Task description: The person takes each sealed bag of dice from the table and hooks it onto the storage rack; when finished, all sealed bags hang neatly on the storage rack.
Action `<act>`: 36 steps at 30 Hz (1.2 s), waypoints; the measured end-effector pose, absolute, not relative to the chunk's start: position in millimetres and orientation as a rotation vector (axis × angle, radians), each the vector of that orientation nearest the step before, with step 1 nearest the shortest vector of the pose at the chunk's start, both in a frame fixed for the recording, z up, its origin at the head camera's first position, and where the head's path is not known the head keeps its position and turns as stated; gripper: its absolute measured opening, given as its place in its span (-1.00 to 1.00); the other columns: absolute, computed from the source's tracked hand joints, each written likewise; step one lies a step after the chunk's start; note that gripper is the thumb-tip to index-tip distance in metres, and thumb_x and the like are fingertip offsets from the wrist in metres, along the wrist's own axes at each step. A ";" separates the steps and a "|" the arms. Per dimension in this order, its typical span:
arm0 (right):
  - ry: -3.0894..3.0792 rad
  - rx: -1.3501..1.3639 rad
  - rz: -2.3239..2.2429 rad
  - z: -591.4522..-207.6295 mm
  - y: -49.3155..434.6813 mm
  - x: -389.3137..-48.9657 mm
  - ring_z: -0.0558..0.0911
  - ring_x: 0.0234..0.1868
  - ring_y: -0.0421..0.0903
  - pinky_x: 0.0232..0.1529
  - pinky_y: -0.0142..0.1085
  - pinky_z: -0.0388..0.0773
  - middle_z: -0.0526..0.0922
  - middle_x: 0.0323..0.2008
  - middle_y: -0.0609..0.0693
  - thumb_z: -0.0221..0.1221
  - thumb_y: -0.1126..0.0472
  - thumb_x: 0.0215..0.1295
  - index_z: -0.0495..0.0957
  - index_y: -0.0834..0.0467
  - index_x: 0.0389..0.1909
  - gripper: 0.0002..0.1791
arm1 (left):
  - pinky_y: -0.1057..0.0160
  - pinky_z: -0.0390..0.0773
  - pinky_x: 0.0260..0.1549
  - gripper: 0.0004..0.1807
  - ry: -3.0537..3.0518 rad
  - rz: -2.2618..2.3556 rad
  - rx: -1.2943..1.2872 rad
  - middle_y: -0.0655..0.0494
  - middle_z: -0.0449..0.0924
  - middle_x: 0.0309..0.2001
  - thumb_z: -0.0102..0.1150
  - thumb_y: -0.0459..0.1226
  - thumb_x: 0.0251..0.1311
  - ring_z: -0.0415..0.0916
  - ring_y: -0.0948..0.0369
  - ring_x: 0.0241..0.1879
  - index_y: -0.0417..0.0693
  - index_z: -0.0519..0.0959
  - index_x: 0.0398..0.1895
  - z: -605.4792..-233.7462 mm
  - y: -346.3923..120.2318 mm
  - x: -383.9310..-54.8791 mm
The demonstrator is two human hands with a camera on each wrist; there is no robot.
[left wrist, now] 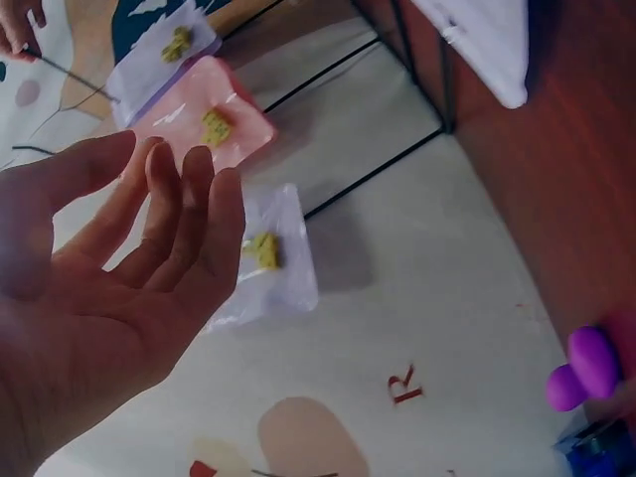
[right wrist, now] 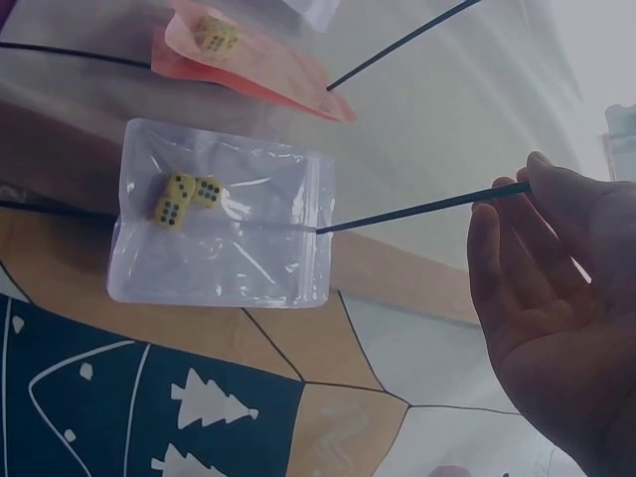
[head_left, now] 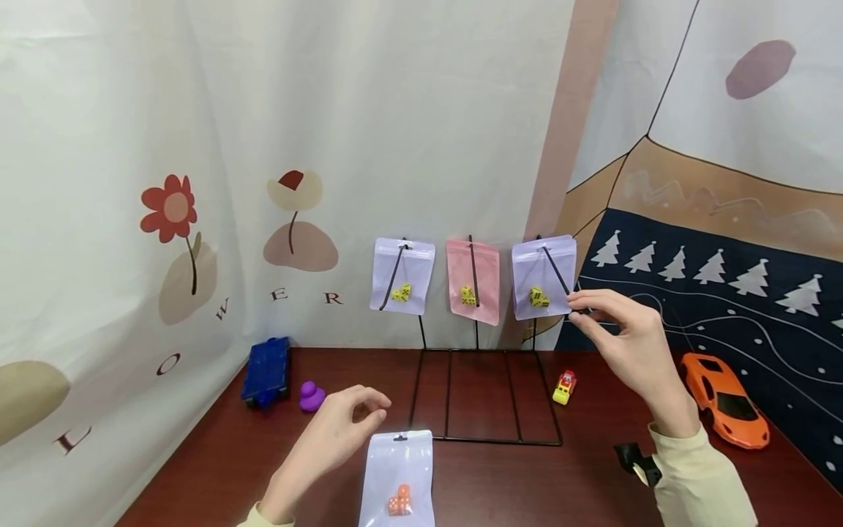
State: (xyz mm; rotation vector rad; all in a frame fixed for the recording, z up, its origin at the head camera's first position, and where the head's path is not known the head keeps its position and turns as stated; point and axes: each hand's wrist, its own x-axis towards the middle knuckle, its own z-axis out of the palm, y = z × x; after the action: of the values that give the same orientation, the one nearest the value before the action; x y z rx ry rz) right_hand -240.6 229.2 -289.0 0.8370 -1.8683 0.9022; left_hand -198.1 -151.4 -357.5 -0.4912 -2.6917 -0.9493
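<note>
My right hand pinches the front end of a thin black hook between thumb and fingers. From that hook hangs a lilac zip bag with yellow dice inside, farther back along the rod. A pink zip bag and another lilac bag, both with yellow dice, hang on the rack's other two hooks. Loosely bent and holding nothing, my left hand hovers beside a lilac bag on the table, which contains orange dice.
The black wire rack's base stands on the dark red table. Left of it are a blue toy vehicle and a purple duck. At right sit a small red-yellow car and an orange car. A printed curtain hangs behind.
</note>
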 end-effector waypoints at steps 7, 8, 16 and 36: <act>-1.870 0.824 0.891 -293.6 234.1 -246.7 0.55 -0.18 -0.35 -0.20 -0.66 0.48 0.67 -0.18 0.08 0.31 0.71 -0.18 0.65 0.24 -0.26 -0.56 | 0.29 0.46 -0.56 -0.84 -2.993 -0.900 -0.671 0.20 0.47 -0.47 0.27 -0.27 0.13 0.39 0.24 -0.44 -0.15 0.61 -0.26 -378.2 -160.7 -200.6; -1.873 0.820 0.890 -294.4 235.1 -247.6 0.55 -0.18 -0.34 -0.20 -0.66 0.49 0.67 -0.18 0.08 0.31 0.71 -0.18 0.65 0.24 -0.26 -0.56 | 0.27 0.45 -0.56 -0.84 -3.026 -0.878 -0.670 0.19 0.46 -0.47 0.29 -0.26 0.11 0.38 0.22 -0.44 -0.15 0.61 -0.28 -379.8 -161.7 -200.4; -1.882 0.824 0.902 -298.6 235.9 -249.1 0.56 -0.16 -0.34 -0.21 -0.61 0.52 0.67 -0.16 0.07 0.32 0.70 -0.18 0.65 0.22 -0.24 -0.54 | 0.21 0.39 -0.55 -0.86 -3.175 -0.875 -0.569 0.13 0.39 -0.51 0.32 -0.25 -0.02 0.33 0.18 -0.47 -0.06 0.57 -0.42 -391.2 -167.0 -199.0; -1.892 0.821 0.885 -295.7 235.4 -249.1 0.56 -0.13 -0.37 -0.16 -0.61 0.53 0.67 -0.15 0.04 0.33 0.66 -0.16 0.65 0.19 -0.23 -0.55 | 0.07 0.69 -0.43 -0.82 -3.102 -1.725 -0.376 -0.04 0.49 -0.48 0.24 -0.53 0.00 0.52 0.12 -0.45 -0.29 0.53 -0.29 -418.5 -189.8 -205.3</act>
State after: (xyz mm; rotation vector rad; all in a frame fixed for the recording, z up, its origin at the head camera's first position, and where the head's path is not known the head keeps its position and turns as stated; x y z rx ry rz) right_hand -249.1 235.4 -295.7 0.8208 -1.8918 0.8846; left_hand -205.3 -189.8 -418.5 -0.3764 -3.1023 -1.7252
